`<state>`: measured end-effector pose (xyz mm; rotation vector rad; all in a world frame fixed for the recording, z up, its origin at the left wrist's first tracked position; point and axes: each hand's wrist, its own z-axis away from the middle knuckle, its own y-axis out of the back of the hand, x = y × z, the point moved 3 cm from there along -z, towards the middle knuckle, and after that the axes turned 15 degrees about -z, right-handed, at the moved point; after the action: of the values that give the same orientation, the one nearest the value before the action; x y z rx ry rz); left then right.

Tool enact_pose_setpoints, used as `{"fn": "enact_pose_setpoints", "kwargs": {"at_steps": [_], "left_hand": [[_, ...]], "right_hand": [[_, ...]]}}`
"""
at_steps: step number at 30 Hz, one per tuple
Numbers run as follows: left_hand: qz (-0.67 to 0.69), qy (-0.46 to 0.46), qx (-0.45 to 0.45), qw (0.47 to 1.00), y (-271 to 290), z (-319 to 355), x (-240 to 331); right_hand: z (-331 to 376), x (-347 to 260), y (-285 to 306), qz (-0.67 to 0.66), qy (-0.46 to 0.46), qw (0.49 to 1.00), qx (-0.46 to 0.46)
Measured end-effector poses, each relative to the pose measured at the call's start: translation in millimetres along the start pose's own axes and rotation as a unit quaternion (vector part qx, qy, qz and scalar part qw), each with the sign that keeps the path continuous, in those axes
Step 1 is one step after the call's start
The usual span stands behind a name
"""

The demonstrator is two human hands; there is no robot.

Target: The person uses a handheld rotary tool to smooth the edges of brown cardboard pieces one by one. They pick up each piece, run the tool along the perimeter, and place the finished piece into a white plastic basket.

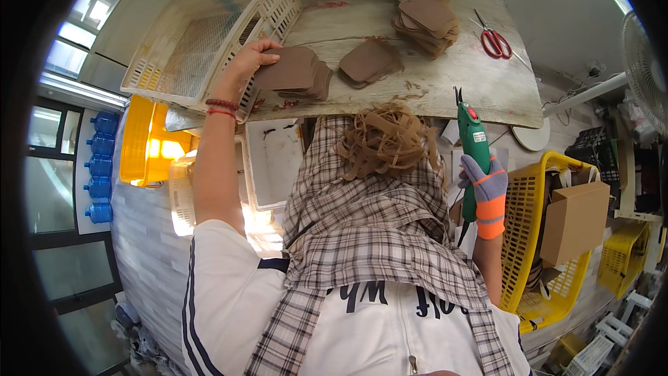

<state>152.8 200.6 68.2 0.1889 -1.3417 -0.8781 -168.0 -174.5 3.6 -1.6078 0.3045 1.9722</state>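
Note:
At the table's near left, my left hand [243, 68] grips the left edge of a stack of flat brown cut pieces [296, 69], thumb on top; how many it holds is hidden. My right hand [490, 179], in a grey and orange glove, is closed around green electric scissors [474, 132]. Their small blades point up, just off the table's front edge and apart from any piece. A smaller pile of brown pieces [370, 63] lies right of the first stack. On my plaid apron [362, 230] rests a tangle of brown trimmed strips [386, 143].
A white plastic crate [202, 35] stands left of the stacks. Taller brown stacks [426, 17] sit farther back on the worn table [473, 80], with red-handled scissors [495, 43] at right. Yellow baskets stand on both sides, the right one [515, 237] holding a cardboard box [574, 223].

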Motion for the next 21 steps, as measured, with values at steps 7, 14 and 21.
{"fn": "enact_pose_setpoints", "kwargs": {"at_steps": [7,14,21], "left_hand": [[-0.428,-0.126,0.219,0.868,-12.2,-18.0,-0.5],[-0.54,-0.239,0.229,0.774,-158.7,-41.3,44.6],[-0.443,-0.063,0.145,0.882,-199.6,-45.3,37.2]], "right_hand": [[-0.3,2.1,-2.0,0.015,-0.01,1.0,0.006],[-2.2,0.7,-11.6,0.026,-0.026,0.999,-0.007],[-2.7,21.1,-0.1,-0.007,-0.038,0.999,-0.005]]}}
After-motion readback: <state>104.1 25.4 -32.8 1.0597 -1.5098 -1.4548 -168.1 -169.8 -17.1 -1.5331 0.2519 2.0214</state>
